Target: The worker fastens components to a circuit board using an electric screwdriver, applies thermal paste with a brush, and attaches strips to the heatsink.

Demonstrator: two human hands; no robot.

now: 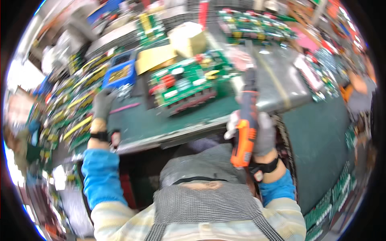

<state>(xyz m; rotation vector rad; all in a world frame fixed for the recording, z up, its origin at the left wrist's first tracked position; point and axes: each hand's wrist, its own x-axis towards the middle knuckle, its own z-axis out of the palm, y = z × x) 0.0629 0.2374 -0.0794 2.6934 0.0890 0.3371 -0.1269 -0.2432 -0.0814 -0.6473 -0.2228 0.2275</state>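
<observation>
My right hand [265, 134], in a grey glove, is wrapped round an orange and black electric screwdriver [246, 136]. Its dark front end points away from me over the bench edge. At the left, my gloved left hand [103, 105] is beside a blue tray [116, 83] of small brass-coloured parts. Motion smears its fingers, so their pose is unclear. Between the hands a green circuit board [183, 86] with red, white and yellow components lies on the bench, apart from both hands. A pink stick-like thing [125, 107] rests right of my left hand.
Rows of circuit boards [76, 98] fill the left side, and more boards [257, 26] stand at the back. A yellowish box [187, 39] sits behind the middle board. Grey sheeting [277, 76] covers the bench on the right. Another person's arm [358, 84] shows at the far right.
</observation>
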